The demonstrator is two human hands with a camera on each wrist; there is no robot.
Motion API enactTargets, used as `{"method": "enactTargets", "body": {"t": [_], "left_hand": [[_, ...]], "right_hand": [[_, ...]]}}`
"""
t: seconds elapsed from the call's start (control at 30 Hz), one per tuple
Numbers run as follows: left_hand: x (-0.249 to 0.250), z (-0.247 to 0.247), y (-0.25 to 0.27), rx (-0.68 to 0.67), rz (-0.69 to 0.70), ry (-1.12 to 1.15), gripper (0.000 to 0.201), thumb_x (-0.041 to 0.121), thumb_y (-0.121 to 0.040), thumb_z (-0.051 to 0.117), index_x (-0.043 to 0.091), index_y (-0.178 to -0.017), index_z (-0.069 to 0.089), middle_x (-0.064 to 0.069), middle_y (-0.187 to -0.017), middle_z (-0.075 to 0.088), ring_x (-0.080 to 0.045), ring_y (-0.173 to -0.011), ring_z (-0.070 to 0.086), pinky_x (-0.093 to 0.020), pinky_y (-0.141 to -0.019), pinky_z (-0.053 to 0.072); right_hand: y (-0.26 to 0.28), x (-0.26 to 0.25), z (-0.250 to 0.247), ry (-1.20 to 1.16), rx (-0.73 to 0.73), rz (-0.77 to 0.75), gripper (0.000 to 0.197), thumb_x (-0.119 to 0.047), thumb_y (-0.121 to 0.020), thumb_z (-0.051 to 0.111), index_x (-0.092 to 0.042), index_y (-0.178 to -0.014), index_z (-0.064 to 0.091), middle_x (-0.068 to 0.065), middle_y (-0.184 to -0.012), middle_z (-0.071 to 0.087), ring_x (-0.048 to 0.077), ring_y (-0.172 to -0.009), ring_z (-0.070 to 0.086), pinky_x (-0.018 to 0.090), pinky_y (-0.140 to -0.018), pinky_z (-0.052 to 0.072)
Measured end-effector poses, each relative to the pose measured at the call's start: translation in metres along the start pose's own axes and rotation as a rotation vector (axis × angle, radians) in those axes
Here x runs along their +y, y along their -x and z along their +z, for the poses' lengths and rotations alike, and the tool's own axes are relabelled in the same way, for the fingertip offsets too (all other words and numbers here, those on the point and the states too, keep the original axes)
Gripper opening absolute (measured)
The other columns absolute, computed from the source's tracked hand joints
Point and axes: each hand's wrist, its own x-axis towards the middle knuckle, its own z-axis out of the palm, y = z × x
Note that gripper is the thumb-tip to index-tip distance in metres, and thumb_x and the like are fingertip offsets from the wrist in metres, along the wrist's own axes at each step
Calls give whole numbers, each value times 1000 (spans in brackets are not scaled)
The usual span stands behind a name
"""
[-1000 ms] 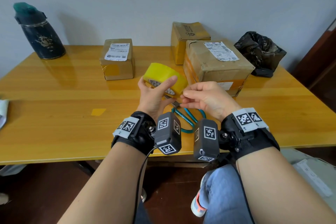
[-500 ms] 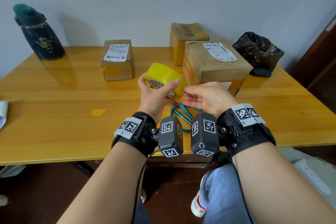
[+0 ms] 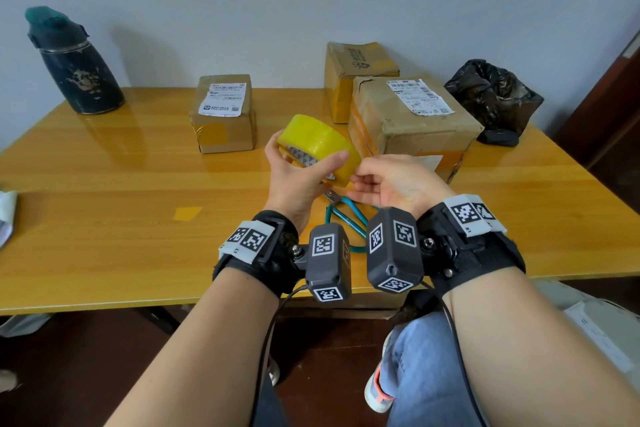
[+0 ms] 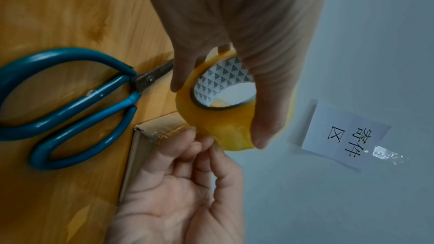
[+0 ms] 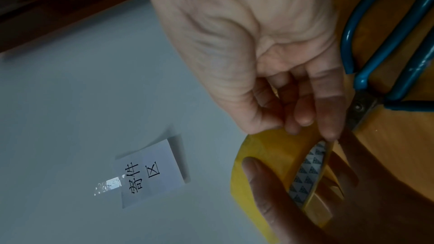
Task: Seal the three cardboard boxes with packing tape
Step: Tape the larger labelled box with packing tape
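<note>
My left hand [image 3: 301,173] grips a yellow tape roll [image 3: 318,140] above the table, thumb on the outer face and fingers behind it. The roll's patterned core shows in the left wrist view [image 4: 218,123]. My right hand [image 3: 360,180] has its fingers curled, with thumb and fingertips [image 5: 328,129] pinching at the roll's [image 5: 265,157] outer layer; no loose tape end is visible. Three cardboard boxes stand behind: a small labelled box [image 3: 221,114], a large labelled box [image 3: 412,118], and a third box [image 3: 360,62] at the wall.
Blue-handled scissors [image 3: 346,211] lie on the wooden table [image 3: 104,236] under my hands. A dark flask [image 3: 76,69] stands back left and a black plastic bag [image 3: 491,97] back right. A yellow tape scrap [image 3: 187,213] lies left of my hands.
My left hand has lifted the roll slightly. My right hand has moved up from just below the roll to its edge.
</note>
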Motion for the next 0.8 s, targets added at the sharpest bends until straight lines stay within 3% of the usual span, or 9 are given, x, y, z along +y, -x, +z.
{"method": "enactTargets", "body": {"t": [0.17,0.3,0.53,0.67,0.8], "left_hand": [[3,-1,-2,-7,-70,84,92,4,-70,80,24,-138,22,-11,-122,54,-33,-110,61,-55,-81,55],[6,-2,-2,5,-77,103,106,15,-54,85,27,-138,22,-11,-126,53,-31,-110,61,-53,-81,56],[1,0,-2,37,-46,53,88,4,-71,80,25,-137,25,-8,-120,55,-27,-107,62,-52,-81,57],[0,0,-2,47,-29,31,88,3,-72,79,25,-137,24,-5,-117,54,-24,-105,61,-45,-77,59],[0,-1,-1,52,-33,19,88,3,-72,79,25,-137,25,-6,-117,54,-23,-103,62,-43,-76,59]], "right_hand": [[-1,8,-4,4,-39,-76,9,7,-86,59,-2,-84,57,13,-71,62,18,-63,61,29,-59,57],[4,5,-10,43,-86,-98,11,6,-82,65,4,-92,63,15,-78,68,20,-70,69,31,-67,60],[5,-1,-1,263,52,-184,33,-6,-74,79,11,-98,64,19,-81,67,19,-66,67,29,-61,59],[4,1,1,307,65,-200,25,0,-77,75,10,-98,65,20,-79,66,18,-61,66,27,-57,58],[6,1,1,339,41,-204,10,2,-80,71,8,-87,66,17,-74,66,18,-62,65,26,-57,58]]}}
